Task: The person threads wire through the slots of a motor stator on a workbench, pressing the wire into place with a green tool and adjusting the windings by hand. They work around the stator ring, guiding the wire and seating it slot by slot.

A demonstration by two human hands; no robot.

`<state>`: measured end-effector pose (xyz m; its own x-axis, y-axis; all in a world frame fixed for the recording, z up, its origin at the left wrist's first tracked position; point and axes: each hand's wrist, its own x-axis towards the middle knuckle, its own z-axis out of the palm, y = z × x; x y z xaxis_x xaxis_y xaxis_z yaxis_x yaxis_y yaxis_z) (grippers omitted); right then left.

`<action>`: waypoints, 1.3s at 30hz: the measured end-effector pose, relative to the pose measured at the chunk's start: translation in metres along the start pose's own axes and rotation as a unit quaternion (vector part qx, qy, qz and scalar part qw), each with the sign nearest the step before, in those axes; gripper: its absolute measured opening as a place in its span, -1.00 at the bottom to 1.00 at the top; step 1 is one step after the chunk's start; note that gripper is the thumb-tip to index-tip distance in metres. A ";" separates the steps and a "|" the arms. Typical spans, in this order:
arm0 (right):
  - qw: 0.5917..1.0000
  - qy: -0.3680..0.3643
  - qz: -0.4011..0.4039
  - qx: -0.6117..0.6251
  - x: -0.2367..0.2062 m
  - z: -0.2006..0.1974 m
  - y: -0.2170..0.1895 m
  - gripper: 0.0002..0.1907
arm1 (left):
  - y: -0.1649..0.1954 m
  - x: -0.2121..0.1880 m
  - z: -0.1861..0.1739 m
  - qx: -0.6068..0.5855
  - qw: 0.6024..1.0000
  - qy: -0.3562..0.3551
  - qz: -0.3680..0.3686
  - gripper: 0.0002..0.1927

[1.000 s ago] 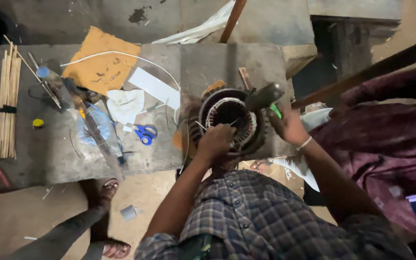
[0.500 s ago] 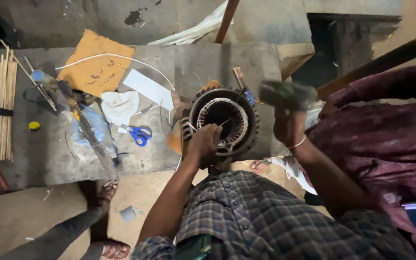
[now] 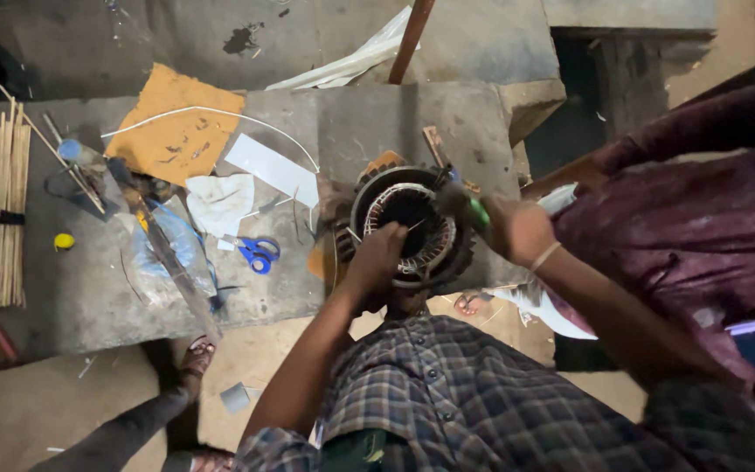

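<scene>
We are pressing our left hand (image 3: 379,249), fingers curled, into the motor stator (image 3: 408,225); our right hand (image 3: 513,229), at 3 o'clock, is gripping a green-handled tool (image 3: 465,205). The windings look seated, still untied.

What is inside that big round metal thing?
Inside the motor stator a ring of copper-coloured wire windings lines a dark hollow middle. The left hand rests on its near rim and covers that part. The right hand holds a green-handled tool at the rim.

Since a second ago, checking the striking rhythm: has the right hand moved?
Yes. The right hand with its tool has come down leftward onto the motor stator's rim.
</scene>
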<state>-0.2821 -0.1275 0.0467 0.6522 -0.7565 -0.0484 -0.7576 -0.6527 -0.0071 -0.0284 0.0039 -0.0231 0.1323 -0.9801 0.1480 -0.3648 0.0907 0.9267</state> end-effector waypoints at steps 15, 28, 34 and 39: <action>0.968 -0.205 -0.109 -0.100 0.023 0.008 -0.053 -0.76 | -0.052 0.207 0.036 -0.082 0.961 -0.005 0.264 -0.67; 0.913 -0.073 -0.394 -0.077 0.036 -0.034 -0.049 -0.73 | -0.059 0.203 0.038 -0.290 0.949 -0.124 -0.001 -0.58; 0.937 -0.126 -0.314 -0.083 0.041 -0.047 -0.049 -0.70 | -0.069 0.200 0.041 -0.346 0.928 -0.138 0.019 -0.64; 0.978 0.057 -0.144 0.138 -0.013 -0.022 -0.013 -0.73 | -0.049 0.187 0.028 -0.357 0.925 -0.126 0.002 -0.67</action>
<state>-0.2804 -0.1100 0.0692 0.8262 -0.5530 0.1074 -0.5100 -0.8153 -0.2742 -0.0113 -0.1885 -0.0506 -0.1205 -0.9814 0.1496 0.3497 0.0991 0.9316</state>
